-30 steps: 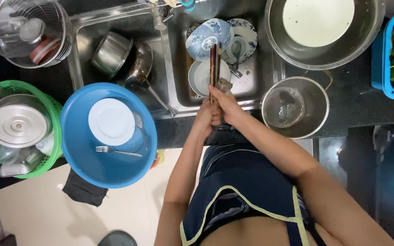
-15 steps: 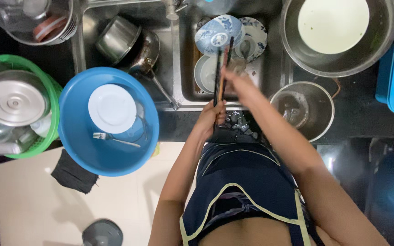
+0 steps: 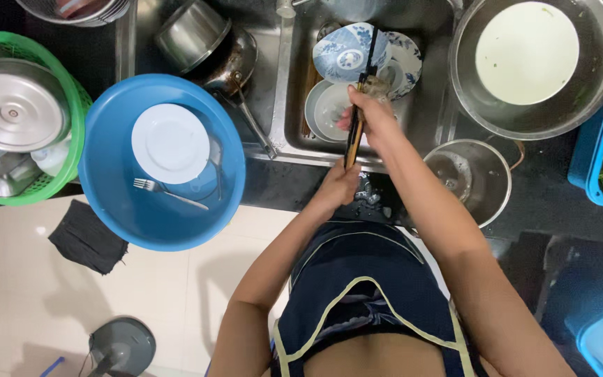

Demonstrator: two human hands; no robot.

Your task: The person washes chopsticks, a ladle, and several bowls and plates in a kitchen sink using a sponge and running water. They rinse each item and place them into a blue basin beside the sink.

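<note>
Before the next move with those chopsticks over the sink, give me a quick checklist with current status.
1. Left hand grips the lower end of the chopsticks: ok.
2. Right hand wraps them midway: ok.
3. Chopsticks held over the sink, not the counter: ok.
4. Patterned bowl below the tips sits steady: cannot tell.
5. Blue basin with white plate and fork within left reach: ok.
</note>
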